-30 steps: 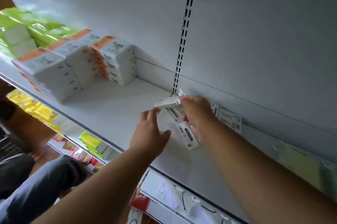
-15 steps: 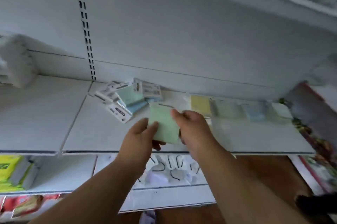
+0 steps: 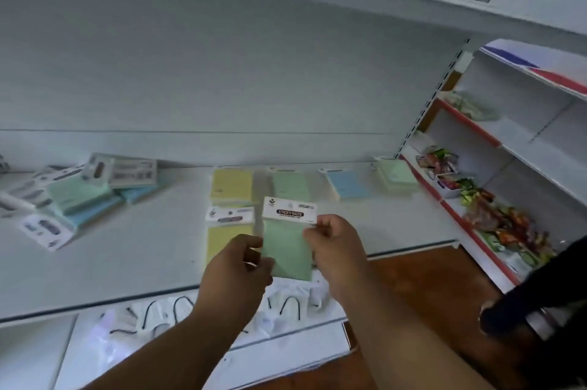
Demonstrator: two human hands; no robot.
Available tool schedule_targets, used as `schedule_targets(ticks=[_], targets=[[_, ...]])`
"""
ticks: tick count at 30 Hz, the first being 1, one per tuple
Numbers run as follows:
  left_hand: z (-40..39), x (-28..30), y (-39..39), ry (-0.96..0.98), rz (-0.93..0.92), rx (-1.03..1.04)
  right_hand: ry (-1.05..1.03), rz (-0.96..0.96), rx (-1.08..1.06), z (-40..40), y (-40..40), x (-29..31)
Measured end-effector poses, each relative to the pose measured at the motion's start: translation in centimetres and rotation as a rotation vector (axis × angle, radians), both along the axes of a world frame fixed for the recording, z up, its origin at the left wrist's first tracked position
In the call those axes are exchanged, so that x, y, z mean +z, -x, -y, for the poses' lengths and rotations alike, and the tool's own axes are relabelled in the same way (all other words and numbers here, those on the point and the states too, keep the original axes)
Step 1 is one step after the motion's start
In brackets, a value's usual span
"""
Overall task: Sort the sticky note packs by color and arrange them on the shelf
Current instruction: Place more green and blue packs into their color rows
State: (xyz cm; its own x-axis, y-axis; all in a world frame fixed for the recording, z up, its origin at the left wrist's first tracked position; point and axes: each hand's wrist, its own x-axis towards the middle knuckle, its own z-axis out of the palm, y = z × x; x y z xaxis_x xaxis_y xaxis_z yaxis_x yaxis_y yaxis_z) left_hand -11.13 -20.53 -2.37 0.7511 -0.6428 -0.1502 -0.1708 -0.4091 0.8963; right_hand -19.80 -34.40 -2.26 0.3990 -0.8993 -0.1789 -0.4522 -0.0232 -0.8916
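Observation:
Both hands hold one green sticky note pack with a white header card, above the front of the white shelf. My left hand pinches its lower left edge, my right hand its upper right edge. Behind it, sorted packs lie in a row: yellow packs, a green pack, a blue pack and a pale green pack. Another yellow pack lies in front of the yellow ones. A jumbled pile of unsorted packs sits at the left.
A lower shelf holds white packets with black cords. To the right, a red-edged shelf unit carries colourful snack packets. A dark sleeve of another person shows at the right edge. A perforated shelf hangs overhead.
The view swung right from the tissue boxes to the sorted row. My hands left the jumbled pile carrying the green pack, which now faces me header up.

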Motion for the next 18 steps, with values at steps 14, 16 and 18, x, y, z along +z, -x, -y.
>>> schedule_targets(ticks=[14,16,18], targets=[[17.6,-0.1,-4.5,-0.387,0.391,0.276,0.284,-0.245,0.387,16.4,-7.7,0.0],[18.4,-0.5,-4.6,-0.439,0.397,0.251,0.301,-0.275,0.405,16.3,-8.2,-0.6],[18.5,-0.7,-4.2,-0.45,0.41,0.25,0.358,-0.296,0.409,16.1,-8.2,-1.0]])
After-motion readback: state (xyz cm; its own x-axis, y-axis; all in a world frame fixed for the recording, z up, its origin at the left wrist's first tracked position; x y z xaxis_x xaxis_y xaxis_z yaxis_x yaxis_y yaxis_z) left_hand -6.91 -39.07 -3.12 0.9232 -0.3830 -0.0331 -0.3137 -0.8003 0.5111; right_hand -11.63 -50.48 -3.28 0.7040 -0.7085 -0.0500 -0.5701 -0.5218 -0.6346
